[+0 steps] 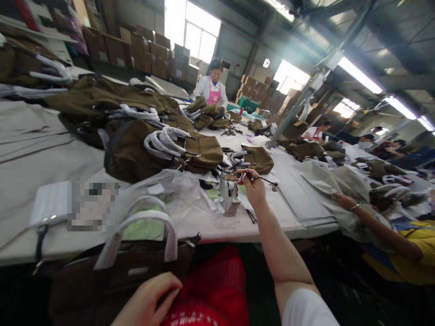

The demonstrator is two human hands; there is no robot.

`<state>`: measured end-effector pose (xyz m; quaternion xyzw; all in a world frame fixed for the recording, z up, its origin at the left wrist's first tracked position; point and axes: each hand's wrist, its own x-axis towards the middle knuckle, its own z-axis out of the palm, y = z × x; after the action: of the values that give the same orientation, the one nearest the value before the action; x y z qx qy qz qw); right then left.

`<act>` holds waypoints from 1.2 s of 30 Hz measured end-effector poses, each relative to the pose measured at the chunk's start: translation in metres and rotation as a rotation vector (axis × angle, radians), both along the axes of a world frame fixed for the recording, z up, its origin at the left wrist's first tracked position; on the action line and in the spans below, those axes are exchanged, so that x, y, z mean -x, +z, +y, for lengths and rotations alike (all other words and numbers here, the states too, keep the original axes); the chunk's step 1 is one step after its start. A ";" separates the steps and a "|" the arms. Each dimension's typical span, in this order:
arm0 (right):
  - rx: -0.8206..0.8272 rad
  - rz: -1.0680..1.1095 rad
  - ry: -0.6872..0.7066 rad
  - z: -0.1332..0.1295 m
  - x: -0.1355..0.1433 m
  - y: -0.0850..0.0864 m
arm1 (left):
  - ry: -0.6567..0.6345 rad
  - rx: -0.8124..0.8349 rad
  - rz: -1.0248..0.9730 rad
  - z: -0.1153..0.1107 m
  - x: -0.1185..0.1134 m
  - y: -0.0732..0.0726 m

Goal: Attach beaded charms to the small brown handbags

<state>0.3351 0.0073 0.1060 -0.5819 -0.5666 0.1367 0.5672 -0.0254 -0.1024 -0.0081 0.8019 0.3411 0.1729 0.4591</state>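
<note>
My right hand point(253, 183) reaches over the table, its fingers closed on a dark braided cord point(267, 181) with small metal fittings. Beneath it are a small open box point(232, 203) and loose straps. My left hand point(152, 294) is low in front of me, fingers curled toward the thumb; whether anything is between them is hidden. Beside it, a dark brown handbag point(112, 267) leans at the table's front edge. The bag's handles point(142, 222) stand up in pale wrapping.
Brown bags point(163, 145) with wrapped handles lie piled across the white table point(217, 231). Clear plastic point(170, 185) is bunched near the front. A co-worker's arm point(374, 226) handles grey sheeting at right; another person point(212, 88) stands across. A metal post point(292, 113) rises behind.
</note>
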 end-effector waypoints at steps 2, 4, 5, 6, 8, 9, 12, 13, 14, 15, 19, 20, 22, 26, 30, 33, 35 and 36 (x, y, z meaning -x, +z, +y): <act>0.071 0.013 0.077 -0.013 0.027 -0.013 | -0.035 -0.043 0.002 -0.006 -0.002 0.007; 0.156 -0.010 0.099 -0.016 0.046 -0.031 | -0.069 -0.081 0.004 -0.011 -0.003 0.013; 0.199 -0.044 0.099 -0.015 0.053 -0.040 | -0.081 -0.098 0.005 -0.014 -0.002 0.015; 0.238 -0.087 0.088 -0.013 0.057 -0.049 | -0.085 -0.111 0.006 -0.015 -0.002 0.017; 0.298 -0.155 0.030 -0.008 0.062 -0.062 | -0.063 -0.133 0.003 -0.018 0.001 0.018; 0.314 -0.157 -0.003 -0.007 0.063 -0.066 | -0.047 -0.139 -0.003 -0.019 0.002 0.017; 0.297 0.003 -0.059 -0.012 0.064 -0.071 | -0.018 -0.126 -0.005 -0.020 0.007 0.017; 0.273 0.088 -0.048 -0.017 0.066 -0.070 | -0.014 -0.113 0.000 -0.021 0.008 0.018; 0.246 0.180 -0.026 -0.024 0.069 -0.068 | -0.010 -0.100 0.006 -0.020 0.009 0.020; 0.223 0.279 0.003 -0.032 0.073 -0.065 | -0.005 -0.090 0.007 -0.020 0.009 0.022; 0.243 0.684 0.193 -0.074 0.101 -0.054 | 0.084 -0.116 -0.067 -0.015 0.009 0.035; 0.274 0.765 0.239 -0.084 0.110 -0.052 | 0.142 -0.148 -0.100 -0.014 0.008 0.039; 0.337 0.886 0.317 -0.104 0.127 -0.051 | 0.266 -0.240 -0.152 -0.010 0.005 0.046; 0.466 1.035 0.421 -0.130 0.156 -0.058 | 0.235 -0.193 -0.207 -0.006 -0.007 0.053; 0.564 1.123 0.459 -0.139 0.168 -0.066 | 0.186 0.119 -0.277 -0.007 -0.020 0.049; 0.559 1.153 0.485 -0.140 0.170 -0.067 | 0.213 0.308 -0.357 -0.009 -0.021 0.048; 0.556 1.149 0.477 -0.140 0.169 -0.067 | 0.250 0.356 -0.387 -0.009 -0.018 0.048; 0.561 1.142 0.467 -0.140 0.169 -0.067 | 0.279 0.348 -0.384 -0.008 -0.016 0.049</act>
<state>0.1657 -0.1327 0.0388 -0.4059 -0.2319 0.6835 0.5606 -0.0095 -0.1107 0.0407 0.6090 0.3796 0.3218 0.6176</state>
